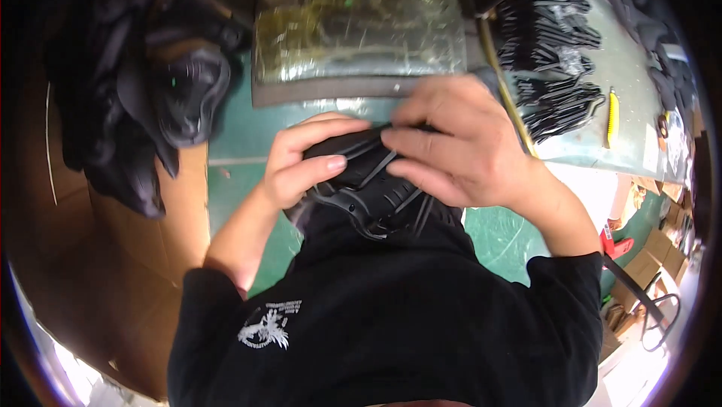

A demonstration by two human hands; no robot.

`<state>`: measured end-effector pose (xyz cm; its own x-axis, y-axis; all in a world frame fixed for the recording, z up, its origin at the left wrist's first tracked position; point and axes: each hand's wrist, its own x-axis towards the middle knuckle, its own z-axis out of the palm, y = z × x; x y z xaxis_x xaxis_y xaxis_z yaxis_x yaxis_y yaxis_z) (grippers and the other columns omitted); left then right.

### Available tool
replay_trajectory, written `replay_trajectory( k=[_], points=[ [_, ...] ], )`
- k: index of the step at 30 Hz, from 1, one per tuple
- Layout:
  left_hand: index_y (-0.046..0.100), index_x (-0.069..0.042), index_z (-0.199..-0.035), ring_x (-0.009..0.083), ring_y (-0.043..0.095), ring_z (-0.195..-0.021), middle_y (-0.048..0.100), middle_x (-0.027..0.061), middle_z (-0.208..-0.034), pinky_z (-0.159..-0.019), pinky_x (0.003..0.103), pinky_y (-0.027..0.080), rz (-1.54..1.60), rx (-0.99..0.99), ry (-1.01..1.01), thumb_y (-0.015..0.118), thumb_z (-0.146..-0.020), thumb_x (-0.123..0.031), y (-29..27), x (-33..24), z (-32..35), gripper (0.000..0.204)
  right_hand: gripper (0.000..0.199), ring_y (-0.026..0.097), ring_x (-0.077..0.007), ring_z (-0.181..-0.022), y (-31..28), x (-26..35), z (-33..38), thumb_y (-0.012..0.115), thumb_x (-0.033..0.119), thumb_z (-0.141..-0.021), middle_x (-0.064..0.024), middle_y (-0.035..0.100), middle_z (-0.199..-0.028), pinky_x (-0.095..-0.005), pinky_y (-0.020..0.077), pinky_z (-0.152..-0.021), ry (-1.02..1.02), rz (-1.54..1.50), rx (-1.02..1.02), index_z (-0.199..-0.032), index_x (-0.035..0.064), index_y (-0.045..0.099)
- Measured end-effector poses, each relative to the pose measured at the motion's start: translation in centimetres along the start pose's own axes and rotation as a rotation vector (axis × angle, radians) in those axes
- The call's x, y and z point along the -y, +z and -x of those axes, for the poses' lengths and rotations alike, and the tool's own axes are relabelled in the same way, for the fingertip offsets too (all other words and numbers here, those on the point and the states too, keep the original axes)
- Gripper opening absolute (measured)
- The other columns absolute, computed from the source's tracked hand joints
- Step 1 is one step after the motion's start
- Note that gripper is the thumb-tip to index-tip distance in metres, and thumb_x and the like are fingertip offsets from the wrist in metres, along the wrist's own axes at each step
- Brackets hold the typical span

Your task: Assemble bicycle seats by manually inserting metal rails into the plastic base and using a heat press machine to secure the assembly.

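Lying between both hands, close before the torso: a black moulded piece point(366, 183), its longer extent apparently running left to right.

The left hand point(301, 160) grips its left end, thumb on top, fingers bent over the far edge; the right hand point(470, 144), blurred, curls half closed over the far right part, and whether it pinches anything cannot be told. Both hands are about equally near. Beyond lies a board point(361, 35); well apart on the left, similar black parts point(192, 99).

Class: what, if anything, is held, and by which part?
A black moulded piece, by its left side, in the left hand; the right hand is blurred, grip unclear.
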<state>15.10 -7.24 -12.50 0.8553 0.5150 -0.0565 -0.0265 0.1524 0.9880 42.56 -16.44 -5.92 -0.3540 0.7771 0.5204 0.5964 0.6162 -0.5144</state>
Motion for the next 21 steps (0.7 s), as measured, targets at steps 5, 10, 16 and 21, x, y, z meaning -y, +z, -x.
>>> replay_trajectory(
  k=[5,10,16,21],
  points=[
    [0.058,0.011,-0.146,0.0231,0.069,-0.119,0.071,0.0175,-0.132,-0.109,0.035,0.051,0.248,-0.565,0.022,0.058,-0.107,-0.014,1.2,-0.6,-3.3,0.046,0.075,0.066,-0.0492,-0.121,2.2,-1.1,0.7,0.081,0.034,-0.095,-0.0320,0.063,-0.134,-0.0500,0.0559,-0.102,0.494,0.116,-0.170,-0.149,-0.0084,0.050],
    [0.060,0.010,-0.141,0.0233,0.066,-0.126,0.069,0.0154,-0.137,-0.111,0.036,0.049,0.037,-0.684,0.061,0.059,-0.110,-0.022,0.0,-0.1,-8.5,0.044,0.052,0.072,-0.0447,-0.098,5.5,-5.3,-1.5,0.077,0.026,-0.093,-0.0252,0.068,-0.117,-0.0479,0.0611,-0.084,0.516,0.186,-0.386,-0.135,-0.0021,0.064],
    [0.074,0.000,-0.089,0.0358,0.072,-0.111,0.071,0.0228,-0.130,-0.094,0.037,0.056,-1.045,-0.659,0.487,0.081,-0.093,-0.017,-0.7,-0.6,-12.5,0.018,0.043,0.071,-0.0376,-0.085,7.2,-8.5,-3.0,0.077,0.023,-0.085,-0.0186,0.068,-0.101,-0.0453,0.0609,-0.074,0.426,0.334,-0.530,-0.123,0.0032,0.073],
    [0.071,0.004,-0.082,0.0305,0.075,-0.094,0.076,0.0187,-0.117,-0.084,0.035,0.057,-1.019,-0.743,0.561,0.080,-0.095,-0.012,-1.3,0.5,-13.7,0.022,0.044,0.070,-0.0368,-0.078,7.7,-9.8,-3.3,0.077,0.025,-0.085,-0.0170,0.066,-0.098,-0.0448,0.0596,-0.065,0.372,0.411,-0.617,-0.125,0.0065,0.073]
  ],
)
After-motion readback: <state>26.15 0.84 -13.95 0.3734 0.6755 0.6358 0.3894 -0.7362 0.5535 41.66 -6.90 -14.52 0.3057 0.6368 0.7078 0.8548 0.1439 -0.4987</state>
